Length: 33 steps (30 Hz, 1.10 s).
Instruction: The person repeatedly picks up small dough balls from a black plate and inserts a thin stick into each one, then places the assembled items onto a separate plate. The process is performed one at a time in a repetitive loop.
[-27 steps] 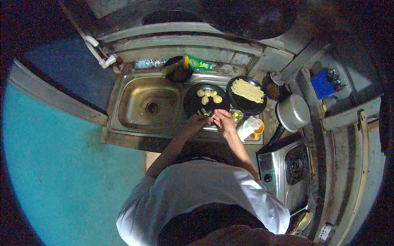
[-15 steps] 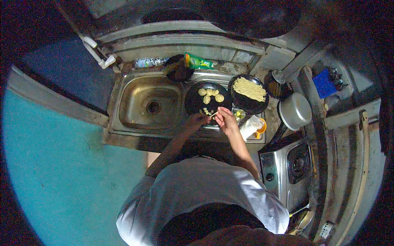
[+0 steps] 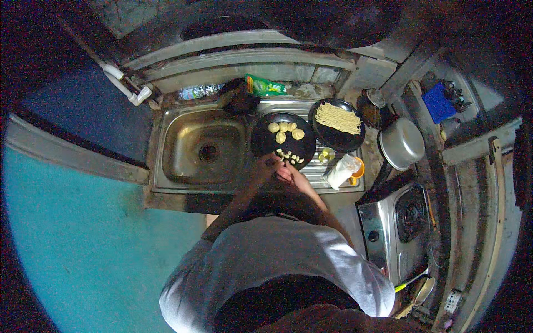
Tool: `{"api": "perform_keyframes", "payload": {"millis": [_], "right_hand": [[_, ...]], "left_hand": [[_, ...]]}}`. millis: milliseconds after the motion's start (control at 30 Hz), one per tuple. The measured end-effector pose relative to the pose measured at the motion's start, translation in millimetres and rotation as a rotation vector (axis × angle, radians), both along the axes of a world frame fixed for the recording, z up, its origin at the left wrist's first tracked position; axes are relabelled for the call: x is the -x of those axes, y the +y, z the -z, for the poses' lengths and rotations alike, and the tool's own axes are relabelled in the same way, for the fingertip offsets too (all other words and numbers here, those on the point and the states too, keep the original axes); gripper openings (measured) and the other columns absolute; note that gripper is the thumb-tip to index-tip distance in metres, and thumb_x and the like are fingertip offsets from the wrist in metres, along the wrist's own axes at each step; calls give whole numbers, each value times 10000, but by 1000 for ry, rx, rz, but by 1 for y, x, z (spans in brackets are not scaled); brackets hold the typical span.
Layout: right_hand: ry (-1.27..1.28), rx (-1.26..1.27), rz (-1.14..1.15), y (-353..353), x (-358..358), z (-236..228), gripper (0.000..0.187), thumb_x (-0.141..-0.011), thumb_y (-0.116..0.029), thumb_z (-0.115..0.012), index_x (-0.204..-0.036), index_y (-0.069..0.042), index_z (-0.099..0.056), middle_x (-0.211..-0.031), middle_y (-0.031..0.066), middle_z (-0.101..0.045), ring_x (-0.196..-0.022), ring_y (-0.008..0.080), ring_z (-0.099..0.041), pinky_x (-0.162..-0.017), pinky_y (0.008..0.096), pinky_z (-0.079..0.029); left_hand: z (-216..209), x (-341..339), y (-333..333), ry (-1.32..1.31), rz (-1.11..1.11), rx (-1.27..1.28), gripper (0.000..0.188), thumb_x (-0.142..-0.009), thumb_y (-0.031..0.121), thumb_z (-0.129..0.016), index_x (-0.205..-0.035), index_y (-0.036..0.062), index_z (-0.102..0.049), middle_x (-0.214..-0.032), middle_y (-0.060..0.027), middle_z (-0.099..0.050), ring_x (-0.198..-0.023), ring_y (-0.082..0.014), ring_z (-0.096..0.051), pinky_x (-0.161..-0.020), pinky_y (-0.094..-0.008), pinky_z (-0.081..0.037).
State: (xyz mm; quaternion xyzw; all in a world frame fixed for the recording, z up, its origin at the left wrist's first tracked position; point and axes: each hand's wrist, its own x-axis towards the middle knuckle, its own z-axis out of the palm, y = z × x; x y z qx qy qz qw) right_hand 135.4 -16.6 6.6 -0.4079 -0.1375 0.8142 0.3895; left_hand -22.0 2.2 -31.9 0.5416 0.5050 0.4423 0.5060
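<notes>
"Forearms first, pose?"
"Both rise from lower middle, slanting inward, elbows wide by the grey shirt [image 3: 266,244]. The left hand [image 3: 270,162] and right hand [image 3: 290,175] come together near frame centre, at the lower rim of the black plate [image 3: 265,145]. Left fingers point right; right one sits a bit lower, fingers bent."
"Clamped on anything?"
"Can't tell. Fingertips bunched close, too small and dark."
"Food?"
"The small pale pieces [image 3: 293,157] lie on that plate's lower part, right by the fingertips. Above them, same plate, the round pale balls [image 3: 283,127]."
"Farther out?"
"Right of centre: glass [image 3: 326,155] with something yellow-green, then white bag [image 3: 342,171] against an orange mug [image 3: 358,168]. Upper right of centre: noodles [image 3: 338,119] on a second dark plate [image 3: 326,135]. Silver pot [image 3: 402,144] beyond, right."
"Labels, writing?"
"Upper middle: green-and-yellow packet [image 3: 267,87], printed, lettering too small to read. Left of it, clear bottle [image 3: 201,91] on its side, print too blurred."
</notes>
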Motion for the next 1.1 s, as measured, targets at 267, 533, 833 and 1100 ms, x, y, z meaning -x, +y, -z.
{"api": "perform_keyframes", "payload": {"millis": [267, 533, 833, 1100], "right_hand": [[-48, -159, -105, 13, 1, -19, 181, -950, -295, -493, -888, -128, -522, -616, -58, -430, -531, 45, -371, -512, 211, -345], [-254, -165, 365, 74, 4, -63, 149, -947, -218, -505, -1018, -127, -599, -866, -30, -638, -700, 52, -566, -581, 208, -422], [-318, -175, 109, 41, -8, 7, 158, -901, -163, -579, -1012, -77, -652, -907, -6, -661, -771, 87, -606, -657, 242, -487], [-193, -69, 56, 21, -16, -32, 190, -893, -225, -604, -1061, -140, -627, -964, -45, -652, -835, 73, -603, -699, 244, -469]], "left_hand": [[-38, 4, -8, 274, 164, 100, 274, -800, 269, -695, -972, 64, -635, -939, -94, -660, -876, -191, -625, -782, -322, -479], [-91, 1, 47, 406, -245, -461, 536, -907, 206, -538, -1357, -1, -335, -1363, -197, -405, -1234, -293, -431, -1017, -341, -355], [-12, -10, 21, 246, 508, -20, 411, -887, 283, -593, -1213, 44, -524, -995, -114, -624, -883, -211, -618, -761, -312, -483], [-56, -4, 13, 139, 226, -30, 334, -904, 340, -564, -1065, 52, -615, -865, -76, -646, -793, -172, -602, -722, -304, -468]]}}
